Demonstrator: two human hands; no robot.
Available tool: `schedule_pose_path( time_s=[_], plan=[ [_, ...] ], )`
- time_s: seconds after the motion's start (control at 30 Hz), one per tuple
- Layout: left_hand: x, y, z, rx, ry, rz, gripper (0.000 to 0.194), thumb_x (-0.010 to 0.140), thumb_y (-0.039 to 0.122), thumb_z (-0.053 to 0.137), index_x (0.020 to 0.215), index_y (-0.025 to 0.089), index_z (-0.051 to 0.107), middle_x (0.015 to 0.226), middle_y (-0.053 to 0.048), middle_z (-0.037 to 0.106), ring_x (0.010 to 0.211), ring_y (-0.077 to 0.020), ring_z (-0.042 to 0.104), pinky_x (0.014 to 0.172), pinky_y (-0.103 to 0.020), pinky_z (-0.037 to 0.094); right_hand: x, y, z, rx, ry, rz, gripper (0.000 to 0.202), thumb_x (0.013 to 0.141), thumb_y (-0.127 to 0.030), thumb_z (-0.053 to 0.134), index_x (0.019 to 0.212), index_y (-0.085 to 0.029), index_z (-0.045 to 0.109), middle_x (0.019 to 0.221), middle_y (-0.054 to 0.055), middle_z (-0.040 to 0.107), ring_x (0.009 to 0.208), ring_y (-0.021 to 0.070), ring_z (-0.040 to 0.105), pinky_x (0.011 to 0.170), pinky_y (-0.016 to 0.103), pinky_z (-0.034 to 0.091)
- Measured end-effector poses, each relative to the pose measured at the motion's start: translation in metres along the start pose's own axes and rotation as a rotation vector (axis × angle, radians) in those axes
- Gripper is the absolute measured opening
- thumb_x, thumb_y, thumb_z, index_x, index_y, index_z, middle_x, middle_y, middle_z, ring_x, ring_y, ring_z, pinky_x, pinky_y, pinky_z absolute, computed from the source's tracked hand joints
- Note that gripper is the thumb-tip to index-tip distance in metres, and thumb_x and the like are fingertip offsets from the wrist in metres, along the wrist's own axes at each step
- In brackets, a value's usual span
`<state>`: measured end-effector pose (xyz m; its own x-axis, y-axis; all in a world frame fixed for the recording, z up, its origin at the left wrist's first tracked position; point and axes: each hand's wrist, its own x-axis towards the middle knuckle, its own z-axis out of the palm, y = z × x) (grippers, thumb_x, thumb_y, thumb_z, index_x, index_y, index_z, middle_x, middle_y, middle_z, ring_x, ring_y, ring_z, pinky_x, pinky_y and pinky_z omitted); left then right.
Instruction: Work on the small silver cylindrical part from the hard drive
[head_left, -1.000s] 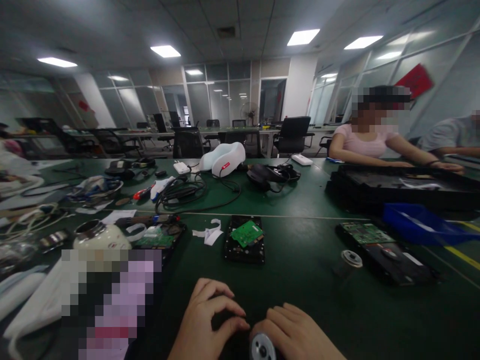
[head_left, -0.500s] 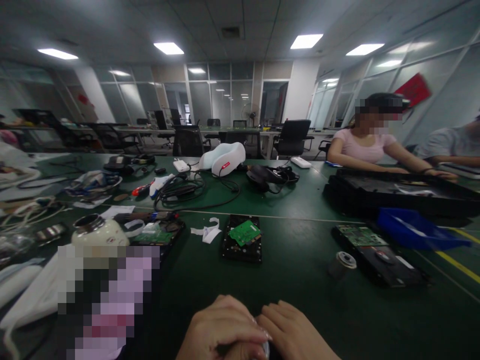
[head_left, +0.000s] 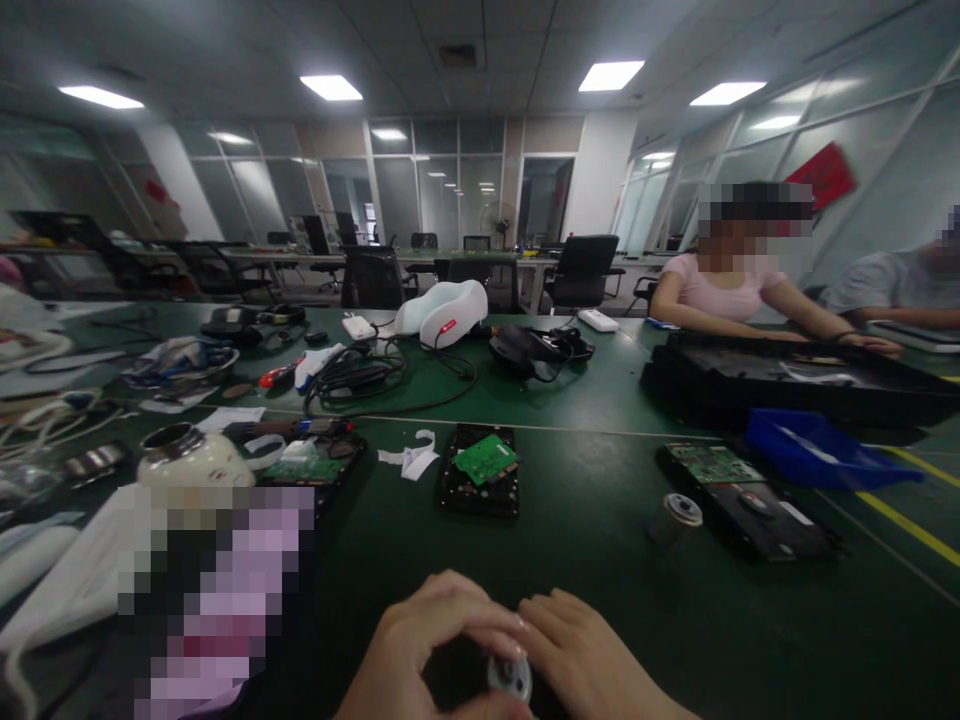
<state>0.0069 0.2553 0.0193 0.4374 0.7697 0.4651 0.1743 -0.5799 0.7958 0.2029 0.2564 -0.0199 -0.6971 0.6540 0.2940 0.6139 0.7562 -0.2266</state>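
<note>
Round metal piece (head_left: pixel 510 682) sat low in my view, between my two hands. My left hand (head_left: pixel 427 655) was arched over it, fingertips at the top edge and thumb at the near edge, apparently pinching it. My right hand (head_left: pixel 589 650) lay curled just beside it; I could not tell whether its hidden fingers gripped.

Handling, judged by eye: stiff, probably dense for its bulk, not fragile; the smooth face could slip. Best hold: thumb and fingers around the rim or side wall.

Surface: dark green tabletop (head_left: pixel 577 530), slightly shiny. Beyond my hands lay a black hard drive (head_left: pixel 480 502) with a green circuit board (head_left: pixel 484 458) on top. To the right, a metal cylinder (head_left: pixel 677 520) stood upright near a second drive (head_left: pixel 776 522); a cream pot (head_left: pixel 196 458) was to the left.

Room: office with ceiling lights, chairs and glass partitions. A co-worker (head_left: pixel 724 290) sat at far right behind a black tray (head_left: pixel 795 375).
</note>
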Motion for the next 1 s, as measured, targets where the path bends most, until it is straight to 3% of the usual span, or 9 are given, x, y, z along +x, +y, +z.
schedule_pose_path(
  time_s=[0.17, 0.3, 0.43, 0.53, 0.63, 0.7, 0.83, 1.0],
  plan=[
    [0.000, -0.001, 0.002, -0.059, -0.021, -0.118, 0.018, 0.067, 0.011, 0.080, 0.082, 0.021, 0.075, 0.084, -0.003, 0.076, 0.082, -0.0199, 0.070, 0.075, -0.027, 0.054, -0.001, 0.001, 0.003, -0.013, 0.010, 0.009, 0.035, 0.082, -0.054, 0.061, 0.080, -0.020, 0.059, 0.072, 0.002, 0.067, 0.063, 0.0184, 0.058, 0.060, 0.031, 0.038],
    [-0.003, -0.002, 0.003, -0.116, -0.031, -0.084, 0.020, 0.072, 0.009, 0.075, 0.087, 0.023, 0.073, 0.085, -0.001, 0.076, 0.084, -0.0183, 0.070, 0.077, -0.026, 0.054, 0.000, 0.001, 0.004, -0.009, -0.027, 0.025, 0.035, 0.084, -0.056, 0.060, 0.081, -0.020, 0.058, 0.073, 0.001, 0.067, 0.063, 0.0181, 0.058, 0.060, 0.030, 0.038],
    [-0.010, -0.009, -0.002, -0.075, 0.164, -0.004, 0.021, 0.078, 0.004, 0.067, 0.075, 0.024, 0.063, 0.085, 0.003, 0.075, 0.086, -0.0156, 0.070, 0.075, -0.024, 0.056, 0.001, 0.001, 0.002, 0.018, -0.048, 0.032, 0.040, 0.080, -0.060, 0.063, 0.088, -0.020, 0.060, 0.079, 0.001, 0.069, 0.066, 0.0184, 0.061, 0.061, 0.030, 0.039],
    [-0.013, -0.021, -0.004, -0.024, 0.281, -0.113, 0.019, 0.081, 0.006, 0.062, 0.071, 0.022, 0.058, 0.090, 0.000, 0.072, 0.088, -0.0179, 0.071, 0.074, -0.026, 0.058, 0.001, 0.002, 0.001, 0.024, -0.023, 0.039, 0.044, 0.079, -0.062, 0.064, 0.093, -0.020, 0.061, 0.080, 0.002, 0.070, 0.067, 0.0190, 0.063, 0.063, 0.030, 0.040],
    [-0.012, -0.034, -0.001, 0.025, 0.226, -0.298, 0.014, 0.077, 0.008, 0.066, 0.072, 0.020, 0.060, 0.088, -0.002, 0.069, 0.081, -0.0208, 0.072, 0.074, -0.032, 0.059, 0.000, 0.002, 0.002, 0.026, -0.006, 0.027, 0.043, 0.082, -0.062, 0.060, 0.095, -0.021, 0.061, 0.080, 0.001, 0.071, 0.066, 0.0187, 0.063, 0.063, 0.030, 0.040],
    [-0.010, -0.040, 0.001, 0.120, 0.152, -0.384, 0.016, 0.073, 0.006, 0.069, 0.076, 0.021, 0.065, 0.090, -0.004, 0.069, 0.094, -0.0255, 0.068, 0.082, -0.039, 0.056, 0.001, 0.003, 0.004, 0.025, -0.005, 0.019, 0.044, 0.084, -0.063, 0.056, 0.096, -0.021, 0.061, 0.080, 0.001, 0.071, 0.066, 0.0184, 0.063, 0.062, 0.030, 0.040],
    [-0.011, -0.042, 0.001, 0.238, 0.109, -0.400, 0.033, 0.066, 0.001, 0.071, 0.089, 0.025, 0.069, 0.111, -0.006, 0.065, 0.118, -0.0307, 0.054, 0.099, -0.050, 0.044, 0.002, 0.004, 0.006, 0.039, 0.056, 0.001, 0.048, 0.086, -0.068, 0.047, 0.095, -0.023, 0.062, 0.078, 0.001, 0.071, 0.064, 0.0184, 0.062, 0.059, 0.031, 0.037],
    [-0.012, -0.042, 0.001, 0.279, 0.098, -0.382, 0.026, 0.070, 0.006, 0.072, 0.086, 0.026, 0.070, 0.102, -0.005, 0.068, 0.114, -0.0314, 0.056, 0.094, -0.051, 0.047, 0.001, 0.005, 0.005, 0.034, 0.079, -0.011, 0.052, 0.089, -0.069, 0.041, 0.093, -0.022, 0.062, 0.076, 0.001, 0.070, 0.062, 0.0176, 0.061, 0.058, 0.030, 0.036]
  ],
)
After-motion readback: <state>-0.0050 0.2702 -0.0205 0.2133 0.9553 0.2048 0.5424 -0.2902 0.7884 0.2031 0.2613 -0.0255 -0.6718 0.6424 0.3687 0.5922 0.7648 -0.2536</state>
